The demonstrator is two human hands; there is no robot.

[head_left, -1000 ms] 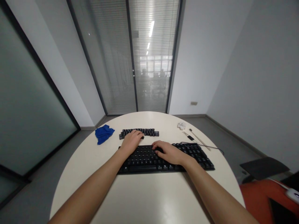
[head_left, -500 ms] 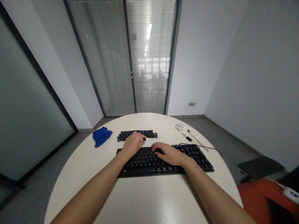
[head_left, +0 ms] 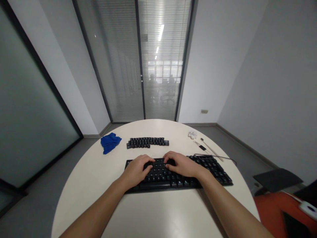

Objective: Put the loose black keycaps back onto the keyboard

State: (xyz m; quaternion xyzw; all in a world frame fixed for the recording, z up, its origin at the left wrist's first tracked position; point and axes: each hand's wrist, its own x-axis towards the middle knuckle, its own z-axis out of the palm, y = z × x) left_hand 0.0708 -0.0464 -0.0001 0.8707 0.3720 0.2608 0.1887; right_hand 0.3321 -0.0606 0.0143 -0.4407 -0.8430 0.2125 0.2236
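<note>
A glass door [head_left: 160, 82] is standing well beyond the keyboard [head_left: 158, 177], and I'm watching that keyboard lying flat on the round table [head_left: 153, 211], taking up its middle. An orange chair [head_left: 274, 208] is waiting off to the keyboard's right, lower than the tabletop.

Both hands are resting over the keyboard, palms down and fingers curling. The left hand [head_left: 137, 170] is covering its left part, and the right hand [head_left: 182, 164] is lying just right of its middle. Thumbs and forefingers are pointing toward each other, with a gap showing between the two hands; whether either is pinching a key, I cannot tell.

Beyond the keyboard, well apart from it, loose keys [head_left: 147, 141] are sitting in tight rows. A blue cloth [head_left: 110, 142] is lying crumpled beyond its left end. Beyond its right end, a thin brush [head_left: 212, 149] is lying aslant, with a black-banded tool [head_left: 202, 147] beside it and a white wad [head_left: 192, 135] farther off.

To my eye, the hands are handling small parts at the keyboard's middle; the next move is probably calling for careful fingertip placing and light, even pressure.
</note>
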